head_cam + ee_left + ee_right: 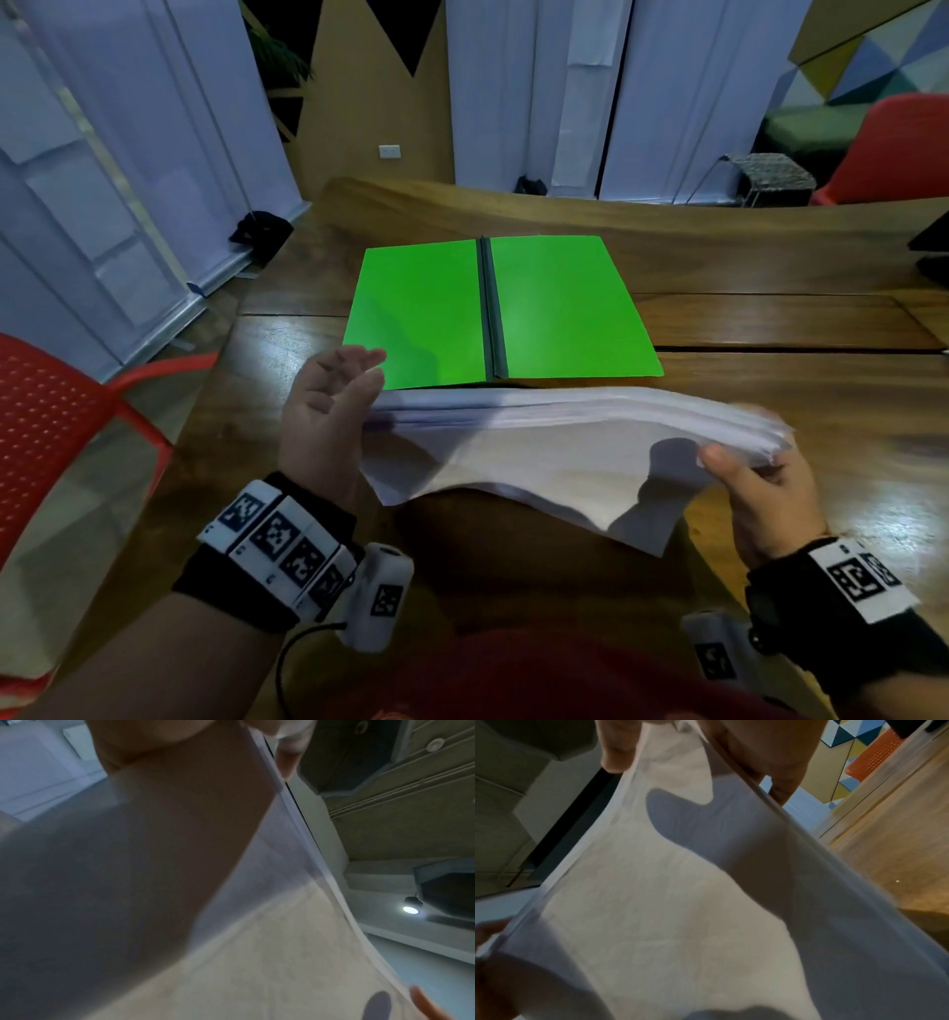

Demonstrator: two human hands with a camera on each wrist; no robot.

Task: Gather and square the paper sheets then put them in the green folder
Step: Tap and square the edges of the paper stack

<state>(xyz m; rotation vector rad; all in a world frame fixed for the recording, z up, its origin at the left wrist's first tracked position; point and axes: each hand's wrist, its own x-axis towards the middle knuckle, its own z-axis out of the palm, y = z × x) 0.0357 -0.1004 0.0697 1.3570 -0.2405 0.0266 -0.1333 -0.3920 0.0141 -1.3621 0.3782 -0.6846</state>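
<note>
Right hand (760,493) grip pinches paper sheets (539,452) | left hand (328,406) spread, palm against edge | green folder (503,308) open behind

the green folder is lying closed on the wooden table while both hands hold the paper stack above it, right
Not quite: in the head view the flat green folder lies open, both covers spread either side of its dark spine. The rest holds: both hands hold the white paper stack above the wooden table.

We see a dim room around a glossy wooden surface (770,318).
White curtains (513,92) hang along the far wall beside a tan panel with a socket (389,151); red chairs (46,426) flank us, and a ceiling spotlight (410,910) glows.
</note>
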